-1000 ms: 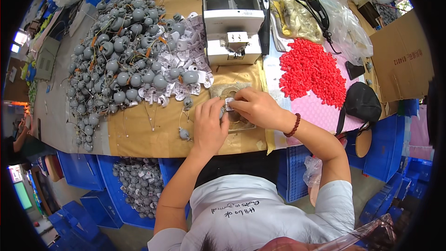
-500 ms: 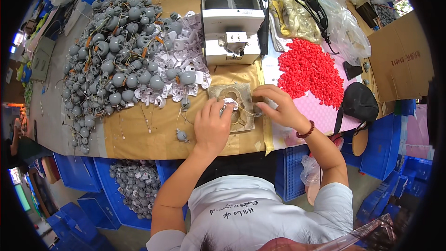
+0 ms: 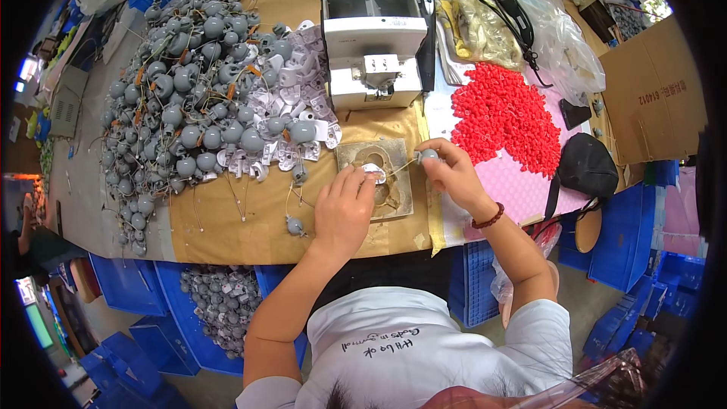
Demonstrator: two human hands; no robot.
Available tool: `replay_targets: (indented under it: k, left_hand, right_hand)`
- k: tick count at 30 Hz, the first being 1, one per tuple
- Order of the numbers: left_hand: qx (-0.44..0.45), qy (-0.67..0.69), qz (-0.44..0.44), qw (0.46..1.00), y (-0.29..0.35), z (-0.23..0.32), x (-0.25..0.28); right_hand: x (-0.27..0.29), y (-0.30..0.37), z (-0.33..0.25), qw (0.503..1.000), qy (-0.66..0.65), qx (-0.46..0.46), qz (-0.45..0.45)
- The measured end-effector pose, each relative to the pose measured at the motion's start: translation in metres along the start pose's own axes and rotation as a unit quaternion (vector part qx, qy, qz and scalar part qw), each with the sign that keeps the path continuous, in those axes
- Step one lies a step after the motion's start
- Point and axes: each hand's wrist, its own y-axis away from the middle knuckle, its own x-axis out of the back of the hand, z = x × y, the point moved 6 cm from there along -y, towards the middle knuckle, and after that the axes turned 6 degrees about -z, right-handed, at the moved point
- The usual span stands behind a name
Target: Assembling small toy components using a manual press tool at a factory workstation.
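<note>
A square metal fixture block (image 3: pixel 397 201) with rounded hollows lies on the table in front of me. Within its hollow sits a small white plastic part (image 3: pixel 373 172). The fingertips of my left hand (image 3: pixel 344 208) are closed against that part's near-left side, hiding some of it. Just right of the block, my right hand (image 3: pixel 454 176) pinches a grey ball (image 3: pixel 429 154). Thin pale wires (image 3: pixel 405 168) run from the ball toward the white part; where they end is hard to make out. Another grey ball with wires (image 3: pixel 294 226) rests left of my left hand.
A large heap of grey balls with wires (image 3: pixel 178 117) covers the left, beside white plastic parts (image 3: pixel 291 98). A white machine (image 3: pixel 375 38) stands behind the block. Red small parts (image 3: pixel 503 117) are piled at right, near a black pouch (image 3: pixel 587 167). Blue crates (image 3: pixel 125 282) stand below the table.
My right hand has turned and closed its fingers on the grey ball, which now shows at their tips. My left hand remains at the white part.
</note>
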Motion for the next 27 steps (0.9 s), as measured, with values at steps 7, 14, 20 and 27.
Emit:
replay_targets:
  k: [7,14,20,27]
  left_hand:
    - [-0.003,0.010,-0.020,1.000,0.000,-0.001,0.001]
    - [-0.006,0.006,-0.018,1.000,0.002,-0.001,0.001]
    - [-0.020,0.008,-0.020,1.000,0.002,-0.003,0.000]
    - [-0.023,0.025,-0.004,0.999,0.002,-0.005,0.001]
  right_hand:
    - [-0.021,-0.016,-0.004,0.939,-0.326,-0.025,-0.111]
    - [-0.026,-0.027,-0.014,0.977,-0.204,0.040,-0.036]
    - [-0.029,-0.037,-0.011,0.982,-0.162,-0.060,-0.077]
    - [-0.046,-0.044,-0.022,0.972,0.233,0.021,-0.009]
